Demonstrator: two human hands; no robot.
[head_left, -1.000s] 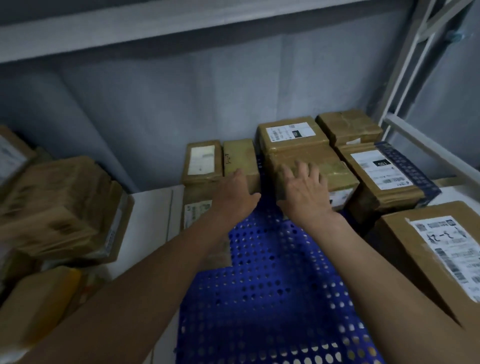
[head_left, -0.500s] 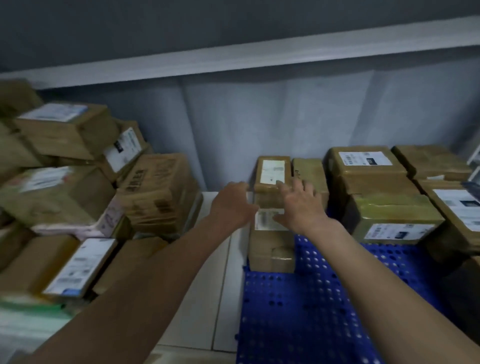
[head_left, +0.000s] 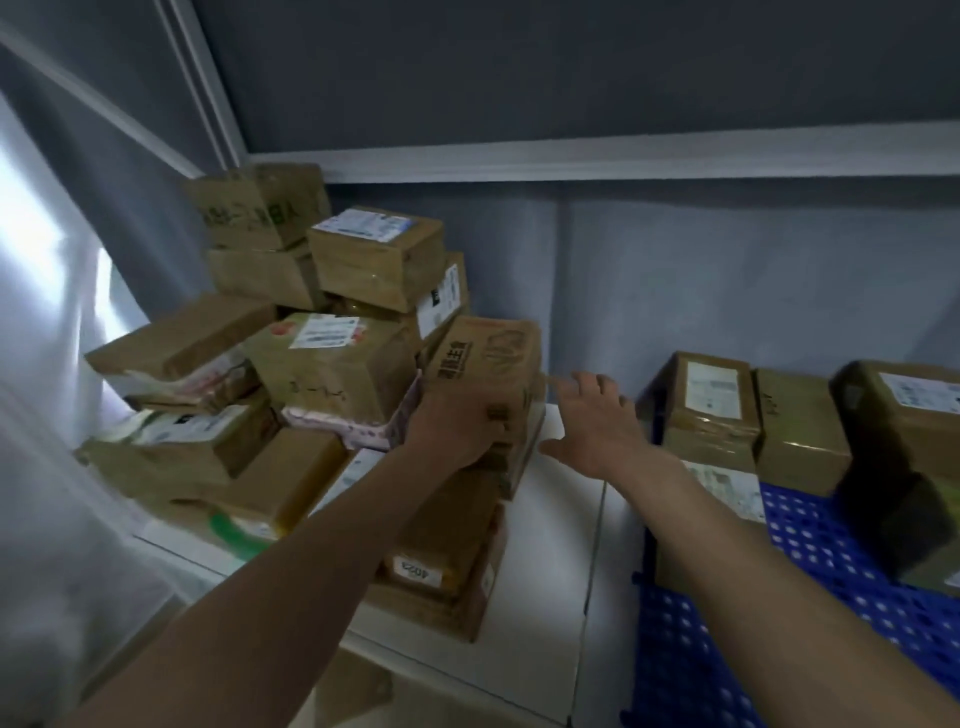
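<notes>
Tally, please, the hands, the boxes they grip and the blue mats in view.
Hands: 2, left hand and right hand
Gripped boxes: 1, the box in the left hand
Blue mats: 1, the mat
Total: 4

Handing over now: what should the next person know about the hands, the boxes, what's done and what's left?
Left hand: grips the printed box at the right edge of the pile.
Right hand: open beside that box, holding nothing.
A row of boxes stands on the blue mat, to the right.
Done: one hand on the box.
Left: probably add the right hand, lift, carry it to the mat.
</notes>
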